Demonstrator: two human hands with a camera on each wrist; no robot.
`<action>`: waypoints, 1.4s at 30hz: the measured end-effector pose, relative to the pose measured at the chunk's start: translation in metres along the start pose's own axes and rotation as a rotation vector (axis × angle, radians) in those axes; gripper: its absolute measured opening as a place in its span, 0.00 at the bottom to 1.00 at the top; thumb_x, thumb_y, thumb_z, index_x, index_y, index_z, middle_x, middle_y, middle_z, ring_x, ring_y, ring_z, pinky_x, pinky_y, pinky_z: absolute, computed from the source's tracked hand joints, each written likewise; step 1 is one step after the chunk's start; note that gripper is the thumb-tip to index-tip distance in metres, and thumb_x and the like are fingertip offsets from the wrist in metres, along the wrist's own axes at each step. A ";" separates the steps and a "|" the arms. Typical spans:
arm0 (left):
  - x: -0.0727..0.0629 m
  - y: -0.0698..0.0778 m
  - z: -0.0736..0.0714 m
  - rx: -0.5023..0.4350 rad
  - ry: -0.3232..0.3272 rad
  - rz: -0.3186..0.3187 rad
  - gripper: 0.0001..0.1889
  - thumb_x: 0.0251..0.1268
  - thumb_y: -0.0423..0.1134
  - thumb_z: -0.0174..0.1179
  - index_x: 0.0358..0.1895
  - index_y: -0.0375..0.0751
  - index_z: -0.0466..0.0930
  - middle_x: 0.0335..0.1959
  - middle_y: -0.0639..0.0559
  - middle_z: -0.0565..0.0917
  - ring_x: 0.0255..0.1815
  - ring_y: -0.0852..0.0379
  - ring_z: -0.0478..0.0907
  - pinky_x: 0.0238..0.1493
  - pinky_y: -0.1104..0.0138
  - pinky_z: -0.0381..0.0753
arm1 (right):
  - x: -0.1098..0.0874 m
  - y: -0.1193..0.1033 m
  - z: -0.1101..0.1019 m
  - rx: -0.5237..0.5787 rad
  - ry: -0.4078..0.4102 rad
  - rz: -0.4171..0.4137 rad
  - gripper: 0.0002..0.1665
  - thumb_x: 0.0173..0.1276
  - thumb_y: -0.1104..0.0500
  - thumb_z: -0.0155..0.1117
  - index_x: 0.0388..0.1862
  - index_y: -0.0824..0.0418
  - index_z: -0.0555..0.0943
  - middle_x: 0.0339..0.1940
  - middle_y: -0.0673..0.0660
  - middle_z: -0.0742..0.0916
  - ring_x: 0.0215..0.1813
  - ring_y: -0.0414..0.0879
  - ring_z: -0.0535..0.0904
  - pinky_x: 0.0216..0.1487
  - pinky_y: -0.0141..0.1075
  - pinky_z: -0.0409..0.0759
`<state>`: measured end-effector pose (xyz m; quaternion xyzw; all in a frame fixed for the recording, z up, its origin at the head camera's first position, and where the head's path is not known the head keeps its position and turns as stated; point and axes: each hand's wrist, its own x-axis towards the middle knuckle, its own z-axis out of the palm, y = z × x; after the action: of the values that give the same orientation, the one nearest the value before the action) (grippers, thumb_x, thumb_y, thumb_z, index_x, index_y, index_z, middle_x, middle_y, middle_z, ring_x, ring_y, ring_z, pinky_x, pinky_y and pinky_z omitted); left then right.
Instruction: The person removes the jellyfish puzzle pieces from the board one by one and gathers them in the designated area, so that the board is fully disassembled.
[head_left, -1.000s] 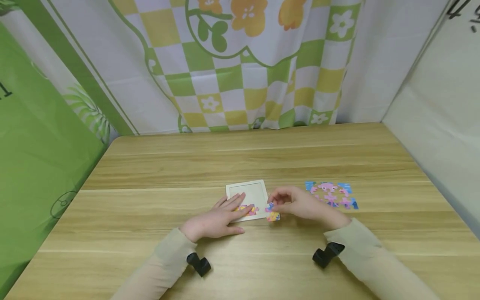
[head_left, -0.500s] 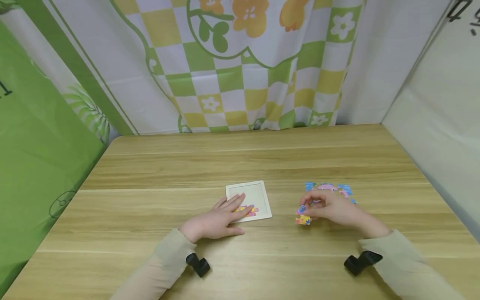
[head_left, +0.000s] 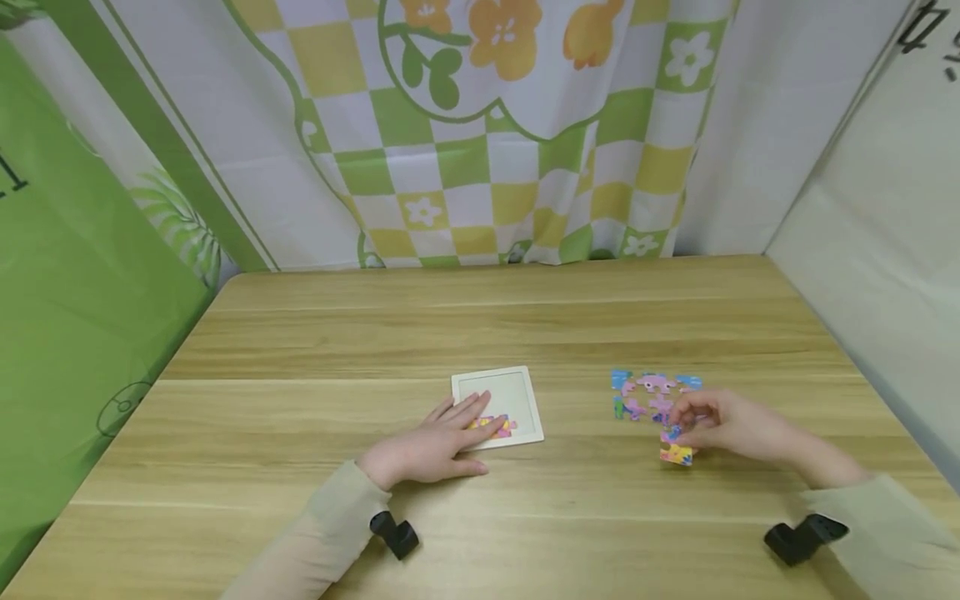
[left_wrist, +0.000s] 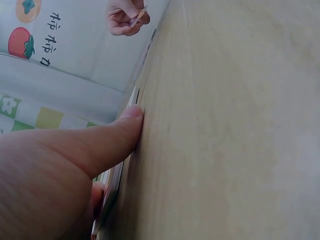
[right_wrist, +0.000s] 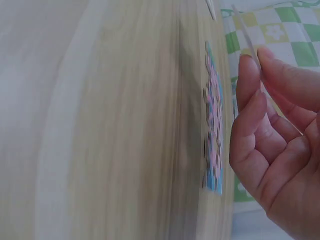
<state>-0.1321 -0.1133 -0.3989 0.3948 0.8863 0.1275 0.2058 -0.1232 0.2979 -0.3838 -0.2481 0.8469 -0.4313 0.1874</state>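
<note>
My left hand (head_left: 431, 440) lies spread over the near left part of a square white puzzle tray (head_left: 534, 417). Under and beside its fingers, joined pink and yellow puzzle pieces (head_left: 512, 426) show in the tray. Between thumb and fingers my right hand (head_left: 731, 427) pinches a blue and yellow puzzle piece (head_left: 676, 454), seen edge-on as a thin strip in the right wrist view. That hand hovers at the near right corner of a group of loose puzzle pieces (head_left: 654, 385) with a pink figure and blue corners, and covers part of it.
The wooden table (head_left: 337, 333) spreads around both hands. A checked curtain (head_left: 465, 175) hangs along its far edge, a green cloth (head_left: 82, 317) on the left and a white one (head_left: 877, 225) on the right. Black wrist cameras (head_left: 393, 535) sit at both sleeves.
My right hand has carried the pinched puzzle piece rightward, from the tray's right edge to the near right side of the loose pieces. My left hand has stayed on the tray.
</note>
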 end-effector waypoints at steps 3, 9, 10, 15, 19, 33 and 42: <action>0.000 0.000 0.000 -0.002 -0.002 0.007 0.34 0.71 0.52 0.50 0.75 0.50 0.50 0.77 0.40 0.38 0.78 0.45 0.35 0.75 0.48 0.37 | -0.008 0.005 -0.006 -0.037 -0.006 0.032 0.11 0.62 0.64 0.65 0.40 0.69 0.77 0.34 0.46 0.82 0.34 0.30 0.77 0.33 0.29 0.80; 0.001 -0.001 0.001 -0.003 -0.004 0.006 0.34 0.71 0.53 0.50 0.75 0.50 0.49 0.77 0.40 0.37 0.78 0.46 0.34 0.75 0.48 0.36 | -0.017 0.019 -0.019 -0.095 0.047 0.040 0.10 0.61 0.67 0.65 0.40 0.71 0.78 0.31 0.42 0.83 0.33 0.29 0.77 0.31 0.28 0.80; 0.001 -0.002 0.000 -0.001 -0.004 0.006 0.34 0.71 0.53 0.49 0.75 0.50 0.49 0.77 0.40 0.38 0.78 0.46 0.34 0.75 0.48 0.37 | -0.018 0.022 -0.021 -0.100 0.059 0.038 0.10 0.60 0.67 0.66 0.39 0.71 0.78 0.30 0.41 0.83 0.32 0.29 0.77 0.31 0.28 0.79; 0.003 -0.001 -0.001 0.011 -0.004 0.005 0.34 0.70 0.53 0.50 0.75 0.50 0.50 0.77 0.40 0.38 0.78 0.45 0.35 0.75 0.48 0.37 | -0.020 0.029 -0.024 -0.113 0.095 0.021 0.07 0.59 0.69 0.66 0.37 0.70 0.79 0.29 0.40 0.83 0.31 0.29 0.77 0.29 0.27 0.78; 0.003 -0.001 0.000 0.009 -0.007 -0.002 0.35 0.70 0.54 0.50 0.75 0.51 0.49 0.77 0.41 0.38 0.78 0.46 0.34 0.75 0.49 0.36 | -0.022 0.031 -0.023 -0.132 0.095 0.029 0.07 0.58 0.68 0.66 0.36 0.68 0.80 0.28 0.41 0.84 0.31 0.28 0.77 0.29 0.27 0.78; 0.002 -0.002 0.001 -0.005 -0.012 -0.010 0.34 0.70 0.54 0.49 0.75 0.52 0.49 0.77 0.42 0.37 0.78 0.46 0.34 0.75 0.48 0.35 | -0.025 0.029 -0.017 -0.141 0.080 0.161 0.10 0.58 0.63 0.69 0.35 0.66 0.78 0.27 0.47 0.82 0.28 0.30 0.74 0.28 0.27 0.76; 0.003 -0.003 0.002 -0.006 -0.019 -0.013 0.35 0.70 0.54 0.50 0.75 0.52 0.49 0.78 0.42 0.37 0.78 0.46 0.35 0.75 0.48 0.35 | -0.023 0.029 -0.014 -0.178 0.089 0.184 0.10 0.57 0.61 0.70 0.32 0.63 0.78 0.24 0.47 0.80 0.25 0.29 0.71 0.25 0.27 0.74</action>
<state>-0.1353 -0.1130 -0.4026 0.3893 0.8866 0.1253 0.2162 -0.1192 0.3345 -0.3973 -0.1655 0.9085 -0.3461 0.1659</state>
